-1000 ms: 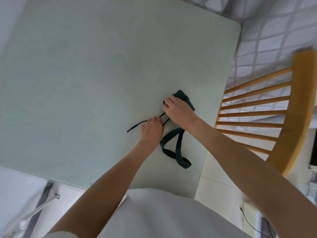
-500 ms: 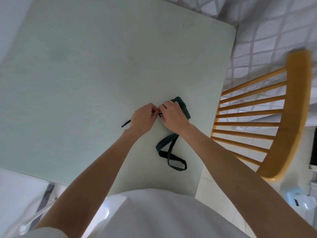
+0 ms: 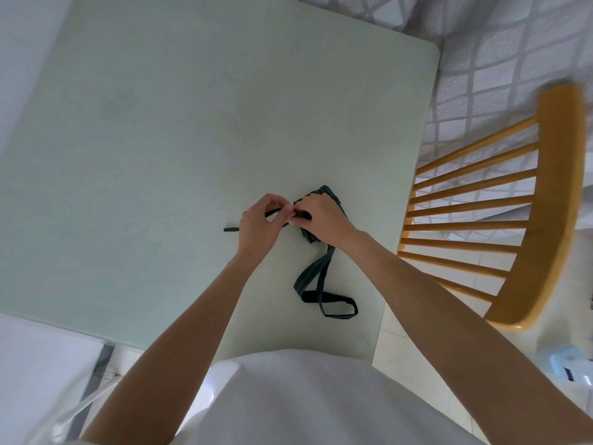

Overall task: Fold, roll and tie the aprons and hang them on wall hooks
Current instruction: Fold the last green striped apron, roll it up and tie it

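On a pale green table point(image 3: 160, 155), a thin dark tie string point(image 3: 231, 229) trails out left of the left hand point(image 3: 256, 224), whose fingertips pinch it. Touching them, the right hand point(image 3: 321, 220) pinches the string too, its curled fingers resting on the rolled dark apron point(image 3: 333, 200). Below the fingers lies a looped strap point(image 3: 321, 293). A wooden chair point(image 3: 545, 203) stands at right.

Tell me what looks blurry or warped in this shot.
Head view: the wooden chair is smeared by motion blur at its top rail; wide-angle distortion bows the table edges; the hands and rolled apron stay fairly sharp; light is soft, shadows faint.
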A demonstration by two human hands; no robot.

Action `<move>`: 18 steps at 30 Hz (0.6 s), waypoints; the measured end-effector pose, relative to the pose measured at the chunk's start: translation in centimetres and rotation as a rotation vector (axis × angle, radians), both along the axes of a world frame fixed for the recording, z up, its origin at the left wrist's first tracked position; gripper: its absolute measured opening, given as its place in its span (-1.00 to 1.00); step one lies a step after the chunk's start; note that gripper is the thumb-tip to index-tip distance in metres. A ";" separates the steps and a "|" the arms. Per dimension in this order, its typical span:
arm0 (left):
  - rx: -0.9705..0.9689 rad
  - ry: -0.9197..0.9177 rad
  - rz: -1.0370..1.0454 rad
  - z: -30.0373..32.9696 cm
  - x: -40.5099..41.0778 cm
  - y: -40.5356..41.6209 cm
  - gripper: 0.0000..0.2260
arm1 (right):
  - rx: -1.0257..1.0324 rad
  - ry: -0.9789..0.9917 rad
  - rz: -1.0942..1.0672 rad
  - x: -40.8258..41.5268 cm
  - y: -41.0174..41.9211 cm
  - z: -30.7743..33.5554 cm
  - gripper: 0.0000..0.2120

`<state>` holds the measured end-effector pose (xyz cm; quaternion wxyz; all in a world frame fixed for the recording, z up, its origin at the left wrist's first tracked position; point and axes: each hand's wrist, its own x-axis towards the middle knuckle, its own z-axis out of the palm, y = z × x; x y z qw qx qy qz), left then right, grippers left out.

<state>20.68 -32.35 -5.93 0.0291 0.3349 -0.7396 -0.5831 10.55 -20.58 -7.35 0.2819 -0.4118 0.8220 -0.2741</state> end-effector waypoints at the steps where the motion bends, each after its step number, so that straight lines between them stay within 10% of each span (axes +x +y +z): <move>1: 0.112 0.033 0.063 -0.1 0.0 0.1 -0.87 | -0.006 -0.069 -0.048 -0.2 -0.1 0.2 -0.75; 6: 0.444 -0.135 0.101 -1.6 0.1 -0.2 -0.78 | 0.075 -0.288 0.008 -1.4 -0.2 1.7 -0.95; 18: 0.076 -0.106 -0.229 -3.0 0.1 0.4 -0.87 | 0.198 -0.087 0.221 -1.6 0.0 2.4 -0.84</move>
